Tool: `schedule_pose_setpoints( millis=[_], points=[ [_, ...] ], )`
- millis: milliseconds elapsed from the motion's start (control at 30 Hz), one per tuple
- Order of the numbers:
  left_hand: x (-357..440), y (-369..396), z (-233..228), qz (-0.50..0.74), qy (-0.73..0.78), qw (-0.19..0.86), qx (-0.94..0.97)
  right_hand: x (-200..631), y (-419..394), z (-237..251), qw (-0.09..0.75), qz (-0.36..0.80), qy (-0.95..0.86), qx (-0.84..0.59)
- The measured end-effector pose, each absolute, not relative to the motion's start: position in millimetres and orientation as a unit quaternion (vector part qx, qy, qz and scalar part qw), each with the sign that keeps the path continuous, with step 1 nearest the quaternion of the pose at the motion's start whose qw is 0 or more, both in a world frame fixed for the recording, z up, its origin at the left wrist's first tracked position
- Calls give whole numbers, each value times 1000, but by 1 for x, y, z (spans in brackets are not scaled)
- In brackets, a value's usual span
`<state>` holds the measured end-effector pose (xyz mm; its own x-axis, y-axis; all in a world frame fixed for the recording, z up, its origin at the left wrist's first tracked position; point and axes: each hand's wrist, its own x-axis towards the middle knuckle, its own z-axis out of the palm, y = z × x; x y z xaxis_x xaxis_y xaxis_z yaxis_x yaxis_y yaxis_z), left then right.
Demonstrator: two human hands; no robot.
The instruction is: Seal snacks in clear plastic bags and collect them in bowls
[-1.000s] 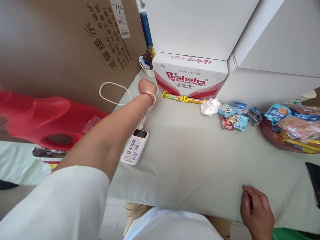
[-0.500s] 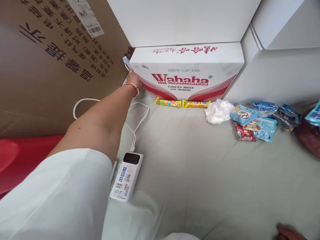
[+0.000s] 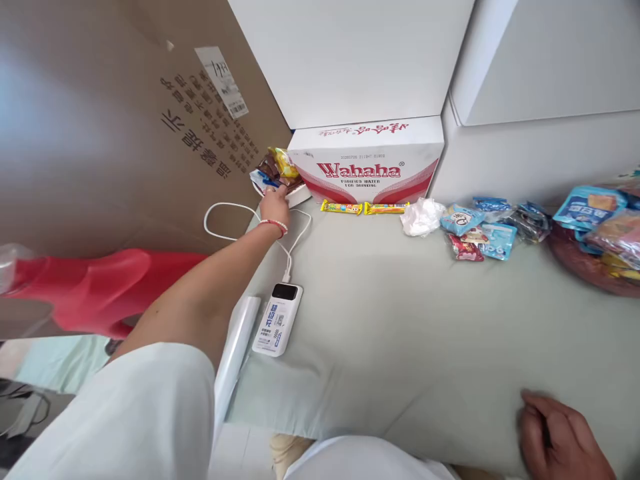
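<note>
Head view: a pale green table (image 3: 400, 320) seen from its near edge.
Left hand (image 3: 274, 205): at the far-left corner — fingers closed on the rim of a white snack bowl (image 3: 290, 195) beside the Wahaha box (image 3: 367, 160).
Right hand (image 3: 560, 437): loosely curled, resting at the near edge.
Power bank (image 3: 278, 319): near the left edge, cable attached.

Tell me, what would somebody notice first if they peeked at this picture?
Probably the white box with red Wahaha lettering standing at the back of the pale green cloth, with two yellow candy sticks lying in front of it. Next, the left hand reaching to a bowl of snack packets beside that box, above a white power bank with its looping cable. The right hand rests on the cloth's near edge.
</note>
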<state>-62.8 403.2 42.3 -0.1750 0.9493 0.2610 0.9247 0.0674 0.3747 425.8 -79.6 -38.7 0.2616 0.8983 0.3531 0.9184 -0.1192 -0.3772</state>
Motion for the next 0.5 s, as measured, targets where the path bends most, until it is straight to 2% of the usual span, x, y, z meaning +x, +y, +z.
schedule_pose_setpoints(
  millis=[233,400,500],
  points=[
    [-78,306,70,123,732,-56,668,424,-74,-35,259,-66,-646,-715],
    [-64,233,93,146,700,-67,696,422,-74,-35,273,-68,-639,-716],
    [-39,197,108,204,646,-22,735,420,-73,-32,276,-68,-637,-716]
  ],
)
